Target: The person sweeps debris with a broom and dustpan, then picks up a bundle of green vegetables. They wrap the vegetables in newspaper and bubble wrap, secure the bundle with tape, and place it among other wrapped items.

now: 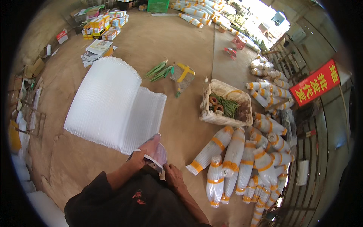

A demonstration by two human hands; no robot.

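Note:
My left hand (139,159) grips a curled sheet of printed paper (154,149), pinkish with a white edge. My right hand (173,174) pinches the near corner of the same sheet. The paper is held just in front of my dark shirt, over the corner of a large translucent air-column cushioning sheet (99,102) on the floor. One part of the cushioning sheet lies folded over or overlaps the rest. Beyond it lies a leafy green plant (158,71), its base wrapped in newspaper (183,76) with yellow tape.
A dirty white plastic crate (227,120) holds green stalks and tape rolls (218,108). Several cushion-wrapped bundles (234,153) with orange tape crowd the right side. Stacked newspapers (97,48), taped boxes (103,25), a green crate (158,5) and a red stool (239,42) stand farther off.

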